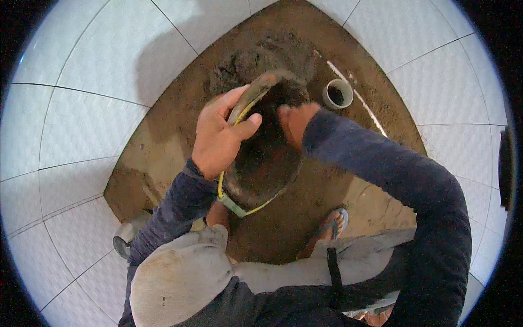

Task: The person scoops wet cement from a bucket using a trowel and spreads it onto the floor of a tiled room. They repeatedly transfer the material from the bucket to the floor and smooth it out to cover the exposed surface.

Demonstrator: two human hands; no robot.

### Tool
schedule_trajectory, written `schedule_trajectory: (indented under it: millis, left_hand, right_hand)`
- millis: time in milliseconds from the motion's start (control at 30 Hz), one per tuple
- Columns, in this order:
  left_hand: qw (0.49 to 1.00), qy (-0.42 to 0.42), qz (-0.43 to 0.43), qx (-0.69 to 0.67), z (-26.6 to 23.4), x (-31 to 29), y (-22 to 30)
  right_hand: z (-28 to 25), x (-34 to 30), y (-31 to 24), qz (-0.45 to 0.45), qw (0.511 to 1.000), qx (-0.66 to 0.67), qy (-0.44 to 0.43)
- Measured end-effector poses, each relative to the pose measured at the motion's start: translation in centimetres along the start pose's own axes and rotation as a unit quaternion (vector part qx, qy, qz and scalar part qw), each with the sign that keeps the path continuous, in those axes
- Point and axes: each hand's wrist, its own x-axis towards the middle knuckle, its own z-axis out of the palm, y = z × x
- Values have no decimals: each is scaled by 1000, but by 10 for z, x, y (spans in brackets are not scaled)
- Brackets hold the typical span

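Left hand [217,136] is clamped on a tilted bucket's rim [253,99]; right hand [298,122] is curled at its mouth, hold uncertain; dark material [261,57] is heaped toward the floor's [283,234] far corner.

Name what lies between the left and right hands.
In the head view, the shadowed opening of the round, dark, mud-smeared container lies between the left hand, which grips its rim, and the right hand.

Wearing a navy top with 2 long, wrinkled sleeves [376,150], stained light-grey trousers [180,272] and a grey-blue sandal [342,217], while 1 black strap [333,272] is crossing the trousers.
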Motion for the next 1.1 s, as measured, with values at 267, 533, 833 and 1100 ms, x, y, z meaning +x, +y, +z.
schedule_trajectory:
  millis: [267, 533, 833, 1100]
  left_hand:
    - [997, 31, -9, -74, 1, -2, 5]
    - [997, -7, -66, -50, -65, 15, -9]
    - [976, 30, -128, -174, -115, -6, -41]
    - [978, 13, -128, -166, -99, 12, -21]
  right_hand:
    - [73, -38, -22, 26, 944, 244, -219]
    - [-6, -46, -18, 107, 617, 693, -357]
    - [-93, -29, 80, 33, 859, 496, 123]
    - [-41, 2, 152, 69, 969, 65, 226]
